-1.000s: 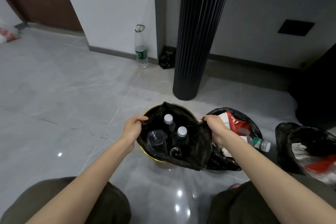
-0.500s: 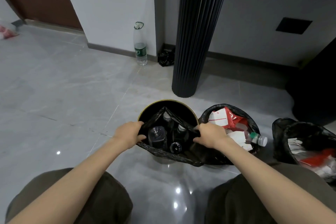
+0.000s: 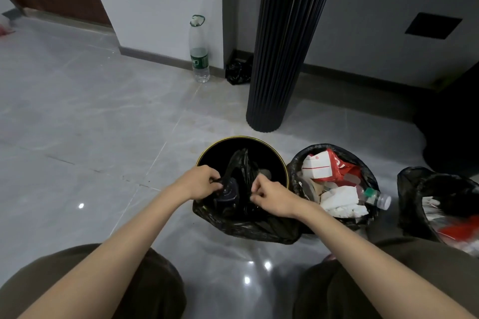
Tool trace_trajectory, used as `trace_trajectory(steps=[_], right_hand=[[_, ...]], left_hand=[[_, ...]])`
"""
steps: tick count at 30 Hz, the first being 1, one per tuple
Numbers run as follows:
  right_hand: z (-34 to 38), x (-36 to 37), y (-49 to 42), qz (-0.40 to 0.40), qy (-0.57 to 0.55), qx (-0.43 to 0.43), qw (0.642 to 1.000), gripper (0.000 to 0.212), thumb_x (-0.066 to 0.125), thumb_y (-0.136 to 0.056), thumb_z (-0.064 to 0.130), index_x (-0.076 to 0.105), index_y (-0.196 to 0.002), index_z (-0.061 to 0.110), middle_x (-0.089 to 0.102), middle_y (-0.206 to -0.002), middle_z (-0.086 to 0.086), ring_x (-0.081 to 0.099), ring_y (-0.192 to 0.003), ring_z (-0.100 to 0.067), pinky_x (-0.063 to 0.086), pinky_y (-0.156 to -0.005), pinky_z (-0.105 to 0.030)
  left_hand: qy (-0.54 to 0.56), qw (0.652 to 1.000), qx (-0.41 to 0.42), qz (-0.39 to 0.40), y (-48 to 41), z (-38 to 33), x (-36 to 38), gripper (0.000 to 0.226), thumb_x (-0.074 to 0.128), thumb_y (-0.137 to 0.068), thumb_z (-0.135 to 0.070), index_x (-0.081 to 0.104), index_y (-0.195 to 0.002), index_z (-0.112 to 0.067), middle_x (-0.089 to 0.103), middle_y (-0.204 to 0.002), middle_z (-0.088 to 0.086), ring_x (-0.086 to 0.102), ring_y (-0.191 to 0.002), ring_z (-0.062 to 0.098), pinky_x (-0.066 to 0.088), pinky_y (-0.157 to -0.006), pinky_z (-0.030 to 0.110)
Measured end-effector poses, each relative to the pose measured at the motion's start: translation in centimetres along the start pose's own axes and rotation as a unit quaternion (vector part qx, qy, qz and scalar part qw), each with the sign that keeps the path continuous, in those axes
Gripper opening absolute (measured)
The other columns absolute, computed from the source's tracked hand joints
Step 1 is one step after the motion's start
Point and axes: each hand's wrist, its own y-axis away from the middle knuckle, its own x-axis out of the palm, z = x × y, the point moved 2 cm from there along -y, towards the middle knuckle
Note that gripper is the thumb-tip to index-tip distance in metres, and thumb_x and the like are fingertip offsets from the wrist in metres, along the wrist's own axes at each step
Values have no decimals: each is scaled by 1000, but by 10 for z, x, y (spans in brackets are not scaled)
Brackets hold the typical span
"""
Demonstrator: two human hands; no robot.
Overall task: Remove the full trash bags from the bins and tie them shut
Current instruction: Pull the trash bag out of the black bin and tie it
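A black trash bag (image 3: 248,223) full of plastic bottles hangs half out of a round black bin with a gold rim (image 3: 241,138) in the middle of the floor. My left hand (image 3: 201,181) grips the bag's left edge, gathered over a bottle. My right hand (image 3: 272,197) pinches the right edge close beside it. The bag's mouth is drawn nearly closed between them. A second black-lined bin (image 3: 334,153) to the right holds red and white cartons and a bottle. A third lined bin (image 3: 425,189) shows at the far right edge.
A ribbed black column (image 3: 285,46) stands just behind the bins. A tall plastic bottle (image 3: 199,52) and a small black bag (image 3: 237,72) stand against the wall. My knees are at the bottom of the view on a glossy grey tile floor.
My hands came together, pulling the bag's wide-open mouth inward until it nearly closed over the bottles. The bin's gold rim became uncovered as the bag came off it.
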Motion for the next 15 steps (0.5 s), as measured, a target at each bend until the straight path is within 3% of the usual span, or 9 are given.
trace_trajectory(steps=[3, 6, 8, 10, 13, 15], right_hand=[[5, 10, 5, 125, -36, 37, 991, 83, 70, -75, 55, 26, -136, 20, 55, -129, -2, 55, -112, -13, 44, -95, -25], [3, 23, 11, 187, 85, 52, 977, 121, 76, -62, 62, 0, -147, 21, 37, -147, -5, 40, -132, -21, 36, -109, -35], [-1, 34, 14, 124, 227, 40, 965, 117, 78, -68, 47, 0, -148, 13, 37, -145, -11, 36, -133, -30, 34, -110, -43], [-4, 38, 13, 32, 318, 17, 947, 89, 70, -79, 27, 13, -145, 6, 47, -135, -15, 43, -127, -33, 36, -103, -43], [-7, 21, 7, -55, 293, 22, 954, 61, 60, -86, 19, 28, -135, 4, 58, -120, -17, 56, -112, -36, 44, -88, -40], [-13, 12, 2, -104, 304, 21, 947, 69, 63, -83, 20, 25, -139, 8, 53, -126, -14, 51, -116, -33, 43, -91, -41]], left_hand=[[33, 999, 14, 30, -2, 3, 9, 39, 57, -90, -18, 39, -56, -17, 37, -57, -1, 36, -57, 12, 30, -58, 23], [52, 997, 30, 44, -3, 5, 19, 49, 59, -88, -14, 25, -53, -16, 27, -55, 0, 27, -56, 14, 24, -55, 25], [65, 996, 33, 45, -4, 5, 25, 53, 59, -88, -12, 20, -52, -17, 24, -53, -1, 27, -55, 14, 22, -53, 24], [69, 996, 32, 47, -2, 5, 27, 54, 59, -88, -10, 18, -53, -18, 21, -54, -1, 22, -53, 13, 20, -52, 23], [49, 997, 31, 53, 0, 6, 30, 54, 60, -87, -11, 18, -54, -18, 20, -54, -1, 19, -52, 14, 20, -51, 24], [44, 997, 27, 62, 1, 6, 34, 50, 61, -88, -13, 24, -54, -17, 24, -52, -2, 23, -50, 15, 24, -52, 23]])
